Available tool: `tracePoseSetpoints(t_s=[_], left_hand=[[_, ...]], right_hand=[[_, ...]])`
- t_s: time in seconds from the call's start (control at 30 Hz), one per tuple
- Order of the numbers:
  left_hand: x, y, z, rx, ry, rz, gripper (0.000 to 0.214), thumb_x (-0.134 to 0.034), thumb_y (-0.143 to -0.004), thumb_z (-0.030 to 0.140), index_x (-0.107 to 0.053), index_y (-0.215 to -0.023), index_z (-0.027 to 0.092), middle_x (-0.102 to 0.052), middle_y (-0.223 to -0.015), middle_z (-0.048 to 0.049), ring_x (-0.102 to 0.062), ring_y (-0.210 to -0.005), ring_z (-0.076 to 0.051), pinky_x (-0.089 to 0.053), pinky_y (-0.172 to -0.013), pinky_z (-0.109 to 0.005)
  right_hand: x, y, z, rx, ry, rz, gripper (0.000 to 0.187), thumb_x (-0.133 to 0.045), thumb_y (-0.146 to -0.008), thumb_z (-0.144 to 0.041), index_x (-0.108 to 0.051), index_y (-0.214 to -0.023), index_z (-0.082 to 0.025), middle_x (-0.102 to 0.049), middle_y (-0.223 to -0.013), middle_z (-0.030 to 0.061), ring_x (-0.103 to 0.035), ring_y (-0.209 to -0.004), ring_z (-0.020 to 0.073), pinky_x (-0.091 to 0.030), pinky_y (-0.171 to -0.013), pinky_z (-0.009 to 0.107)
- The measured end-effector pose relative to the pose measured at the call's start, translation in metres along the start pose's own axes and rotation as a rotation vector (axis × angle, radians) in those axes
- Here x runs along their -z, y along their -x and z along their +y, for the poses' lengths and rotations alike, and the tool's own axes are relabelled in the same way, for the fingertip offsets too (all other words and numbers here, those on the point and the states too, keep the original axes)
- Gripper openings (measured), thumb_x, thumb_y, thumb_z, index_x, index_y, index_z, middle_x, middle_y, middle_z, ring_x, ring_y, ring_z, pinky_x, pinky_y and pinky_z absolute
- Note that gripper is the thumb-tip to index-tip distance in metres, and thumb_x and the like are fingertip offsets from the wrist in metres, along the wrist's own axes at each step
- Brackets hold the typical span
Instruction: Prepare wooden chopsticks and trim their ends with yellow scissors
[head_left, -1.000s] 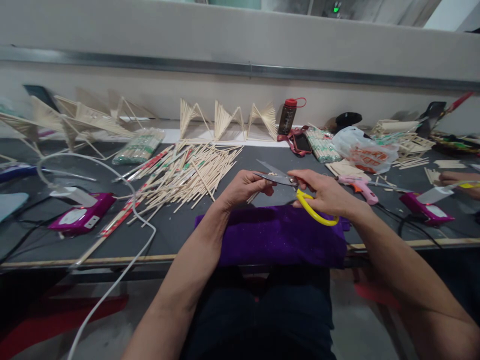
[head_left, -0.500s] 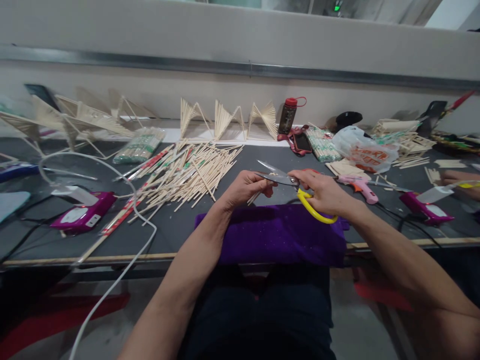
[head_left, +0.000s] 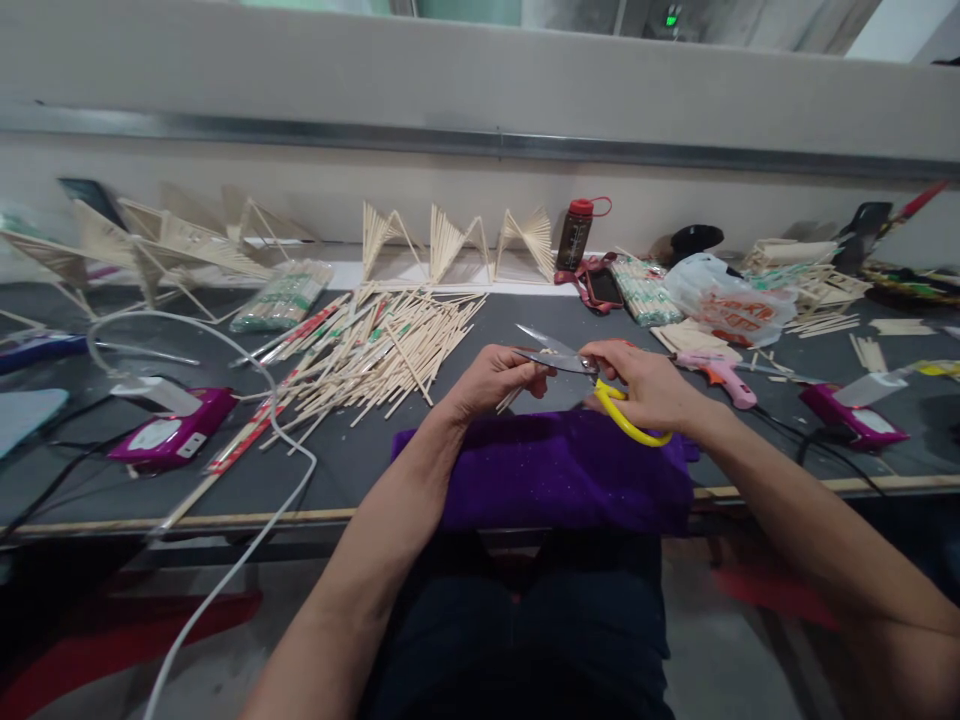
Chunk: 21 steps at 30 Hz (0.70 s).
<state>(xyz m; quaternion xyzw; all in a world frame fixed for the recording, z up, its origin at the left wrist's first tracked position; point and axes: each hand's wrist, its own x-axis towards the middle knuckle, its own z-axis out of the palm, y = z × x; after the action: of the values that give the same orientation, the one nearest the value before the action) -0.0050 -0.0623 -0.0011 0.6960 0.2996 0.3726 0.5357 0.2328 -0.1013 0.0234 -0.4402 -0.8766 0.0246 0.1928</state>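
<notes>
My right hand (head_left: pixel 649 385) grips yellow-handled scissors (head_left: pixel 592 380), whose blades are parted and point left. My left hand (head_left: pixel 491 378) is closed on a few thin wooden sticks (head_left: pixel 508 400) and holds them at the blades. Both hands hover just above a purple cloth (head_left: pixel 562 470) lying at the near edge of the dark table (head_left: pixel 345 460). A big loose pile of wooden sticks (head_left: pixel 382 345) lies on the table left of my left hand.
Fan-shaped stick models (head_left: pixel 450 240) stand at the back wall beside a dark bottle (head_left: pixel 574 233). A pink glue gun (head_left: pixel 720 375) lies right of my hands. Purple devices (head_left: pixel 169 435) (head_left: pixel 855 420) and a white cable (head_left: pixel 255 500) sit at either side. A plastic bag (head_left: pixel 727 300) is at the back right.
My hands and the scissors stay almost where they were. Another person's hand at the right edge has gone out of view.
</notes>
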Motion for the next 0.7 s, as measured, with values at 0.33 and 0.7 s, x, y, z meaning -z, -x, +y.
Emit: tracePoseSetpoints(t_s=[0.33, 0.7], left_hand=[[-0.0021, 0.0010, 0.0035, -0.049, -0.094, -0.039, 0.026, -0.061, -0.079, 0.035, -0.069, -0.070, 0.012, -0.067, -0.066, -0.0054, -0.060, -0.063, -0.011, -0.048, -0.066, -0.024], [-0.0019, 0.0025, 0.0063, -0.040, -0.088, -0.053, 0.023, -0.059, -0.080, 0.031, -0.069, -0.069, 0.013, -0.068, -0.067, -0.0050, -0.061, -0.064, -0.010, -0.048, -0.065, -0.022]], right_hand=[[0.0056, -0.0026, -0.0025, -0.003, 0.001, -0.048, 0.059, -0.067, -0.067, -0.046, -0.047, -0.117, -0.022, -0.056, -0.111, 0.0098, -0.053, -0.098, 0.0273, -0.041, -0.080, 0.040], [0.0102, -0.0051, -0.0074, 0.006, -0.118, -0.105, 0.061, -0.068, -0.069, -0.042, -0.043, -0.121, -0.024, -0.055, -0.110, 0.0084, -0.053, -0.096, 0.0245, -0.043, -0.081, 0.040]])
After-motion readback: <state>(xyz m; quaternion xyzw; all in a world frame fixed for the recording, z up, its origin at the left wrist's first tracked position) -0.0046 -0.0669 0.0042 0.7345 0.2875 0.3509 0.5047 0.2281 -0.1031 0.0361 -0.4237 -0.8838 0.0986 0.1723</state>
